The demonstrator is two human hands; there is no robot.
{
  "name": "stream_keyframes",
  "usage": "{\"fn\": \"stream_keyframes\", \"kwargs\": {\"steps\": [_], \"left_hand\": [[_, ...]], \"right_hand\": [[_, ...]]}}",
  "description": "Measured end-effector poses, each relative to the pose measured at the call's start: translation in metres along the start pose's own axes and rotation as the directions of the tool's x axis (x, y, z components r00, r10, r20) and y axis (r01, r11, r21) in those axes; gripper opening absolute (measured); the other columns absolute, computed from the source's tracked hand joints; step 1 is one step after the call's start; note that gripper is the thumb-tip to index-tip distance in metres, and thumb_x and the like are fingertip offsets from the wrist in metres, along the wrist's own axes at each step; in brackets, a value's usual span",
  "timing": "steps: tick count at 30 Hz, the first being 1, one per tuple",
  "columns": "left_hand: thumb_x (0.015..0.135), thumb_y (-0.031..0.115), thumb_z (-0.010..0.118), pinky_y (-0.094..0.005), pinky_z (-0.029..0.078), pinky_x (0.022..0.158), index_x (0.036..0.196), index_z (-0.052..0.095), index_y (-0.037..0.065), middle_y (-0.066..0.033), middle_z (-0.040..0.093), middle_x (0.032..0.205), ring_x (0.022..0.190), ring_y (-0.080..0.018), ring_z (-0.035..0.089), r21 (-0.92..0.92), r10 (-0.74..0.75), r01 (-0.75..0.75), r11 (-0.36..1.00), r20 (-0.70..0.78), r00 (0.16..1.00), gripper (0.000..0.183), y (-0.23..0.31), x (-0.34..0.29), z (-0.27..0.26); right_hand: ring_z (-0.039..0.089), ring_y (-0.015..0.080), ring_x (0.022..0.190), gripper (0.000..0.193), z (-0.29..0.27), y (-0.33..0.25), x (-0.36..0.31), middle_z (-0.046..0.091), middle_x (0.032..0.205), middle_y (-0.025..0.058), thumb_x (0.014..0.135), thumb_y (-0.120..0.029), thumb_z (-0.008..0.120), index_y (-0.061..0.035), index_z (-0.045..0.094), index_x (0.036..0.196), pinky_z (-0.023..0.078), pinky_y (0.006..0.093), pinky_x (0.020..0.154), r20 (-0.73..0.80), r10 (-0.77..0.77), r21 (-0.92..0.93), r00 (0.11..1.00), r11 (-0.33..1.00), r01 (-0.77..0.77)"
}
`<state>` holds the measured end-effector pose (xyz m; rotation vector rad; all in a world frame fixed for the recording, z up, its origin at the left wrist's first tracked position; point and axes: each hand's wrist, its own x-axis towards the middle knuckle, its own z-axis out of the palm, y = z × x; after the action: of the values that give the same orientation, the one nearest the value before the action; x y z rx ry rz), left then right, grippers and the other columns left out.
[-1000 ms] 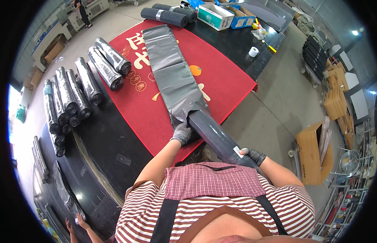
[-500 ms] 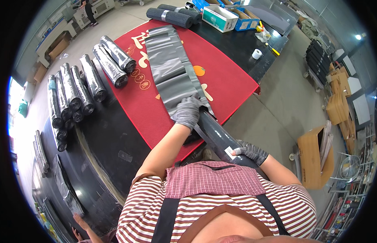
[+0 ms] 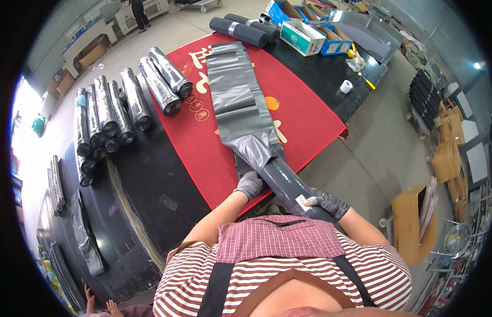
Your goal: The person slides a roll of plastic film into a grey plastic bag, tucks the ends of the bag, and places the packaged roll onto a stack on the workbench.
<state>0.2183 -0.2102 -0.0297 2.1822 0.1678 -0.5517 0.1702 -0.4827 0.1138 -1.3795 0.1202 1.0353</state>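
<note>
1. Broadly, a black table [image 3: 145, 158] carries everything at hand, its wide surface giving long things space to lie flat.
2. Across it lies a red mat [image 3: 309, 119], probably serving as a softer, less slippery layer under the work.
3. Wrapped rolls [image 3: 135, 98] are grouped at the left, lying side by side and partly stacked — likely to keep the middle free.
4. A long grey bag [image 3: 238, 95] stretches flat over the mat, its mouth toward the person, crumpled where it covers the roll's far end.
5. That dark roll [image 3: 283, 179] slants from the bag's mouth back to the person's front, where the apron hides its near end.
6. The right hand [image 3: 328, 204], gloved, grasps the roll near the body, thumb on top, seemingly to steady it.
7. The left hand [image 3: 248, 185], also gloved, is beside the roll below the bag's mouth; its fingertips are hidden — I cannot tell whether they grip.
8. A white label [image 3: 303, 203] sits on the roll by the right thumb.
</note>
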Motion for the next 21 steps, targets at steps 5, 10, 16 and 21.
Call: {"fn": "stream_keyframes", "kwargs": {"steps": [5,10,16,21], "left_hand": [[0.084,0.035,0.054,-0.0439,0.048,0.084,0.098,0.066,0.000,-0.0239,0.065,0.096,0.093,-0.0373,0.062,0.306,0.194,-0.289,0.907,0.305,0.932,0.039,0.044,-0.050,-0.039],[0.081,0.038,0.060,-0.0443,0.050,0.082,0.113,0.059,0.001,-0.0237,0.056,0.110,0.096,-0.0369,0.061,0.522,0.418,-0.228,0.822,-0.280,0.864,0.049,0.073,-0.052,-0.058],[0.078,0.022,0.062,-0.0404,0.051,0.080,0.115,0.059,-0.001,-0.0188,0.059,0.109,0.102,-0.0300,0.060,0.747,0.357,-0.129,0.652,-0.153,0.922,0.044,0.116,0.016,-0.052],[0.077,0.016,0.061,-0.0403,0.053,0.073,0.095,0.069,0.010,-0.0113,0.061,0.102,0.098,-0.0251,0.060,0.807,0.497,-0.337,0.485,0.063,0.865,0.021,0.143,-0.015,-0.027]], "right_hand": [[0.060,0.0137,0.080,0.053,-0.003,-0.003,0.002,0.064,0.096,0.0080,0.073,-0.029,0.071,0.0008,0.057,0.115,0.049,0.0256,0.074,-0.008,0.021,-0.040,1.000,0.999,-0.021],[0.061,0.0145,0.074,0.050,-0.006,-0.006,0.012,0.065,0.091,0.0085,0.073,-0.029,0.071,0.0008,0.059,0.111,0.050,0.0266,0.070,-0.005,0.058,-0.123,0.998,0.991,-0.058],[0.062,0.0165,0.079,0.060,-0.017,-0.001,0.028,0.066,0.091,0.0100,0.067,-0.038,0.076,-0.0003,0.061,0.110,0.049,0.0303,0.075,-0.076,0.005,-0.370,0.997,0.928,-0.033],[0.061,0.0167,0.077,0.053,-0.015,-0.007,0.027,0.065,0.091,0.0100,0.068,-0.033,0.074,0.0005,0.062,0.106,0.049,0.0286,0.073,-0.128,-0.002,-0.452,0.992,0.890,-0.056]]}}
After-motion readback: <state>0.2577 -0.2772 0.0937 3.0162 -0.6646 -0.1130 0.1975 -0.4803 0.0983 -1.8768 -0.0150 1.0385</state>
